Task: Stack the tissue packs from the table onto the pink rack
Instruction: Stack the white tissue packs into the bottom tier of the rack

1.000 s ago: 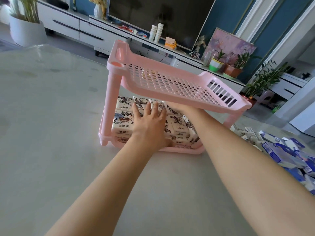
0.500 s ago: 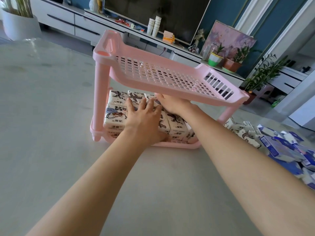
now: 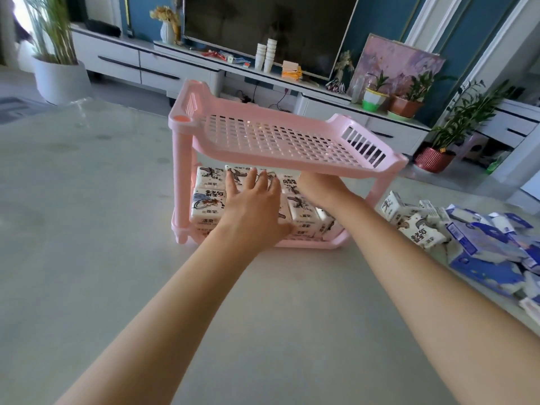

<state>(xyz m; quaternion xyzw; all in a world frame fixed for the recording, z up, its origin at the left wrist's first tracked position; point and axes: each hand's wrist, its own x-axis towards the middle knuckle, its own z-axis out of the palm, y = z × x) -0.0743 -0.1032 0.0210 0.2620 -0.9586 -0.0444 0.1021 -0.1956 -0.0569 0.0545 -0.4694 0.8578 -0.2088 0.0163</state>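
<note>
Two bare forearms reach in from six o'clock across the pale table [image 3: 87,244] toward the pink rack [image 3: 292,162], which stands near the table's middle. The left hand [image 3: 254,209] lies flat on the tissue packs [image 3: 207,207] that fill the rack's lower shelf, its fingers straight and slightly apart, tips toward twelve o'clock. The right hand [image 3: 317,187] sits just at its two o'clock, tucked under the perforated upper shelf over the same packs. Its fingers are hidden, so I cannot tell how they lie. At three o'clock from the rack, loose white packs [image 3: 420,229] lie heaped on the table, with blue-wrapped packs [image 3: 485,252] piled against them toward four o'clock. Farther off at twelve o'clock, a white cabinet [image 3: 122,58] carries stacked paper cups [image 3: 267,55] in front of a dark television [image 3: 263,24].
</note>
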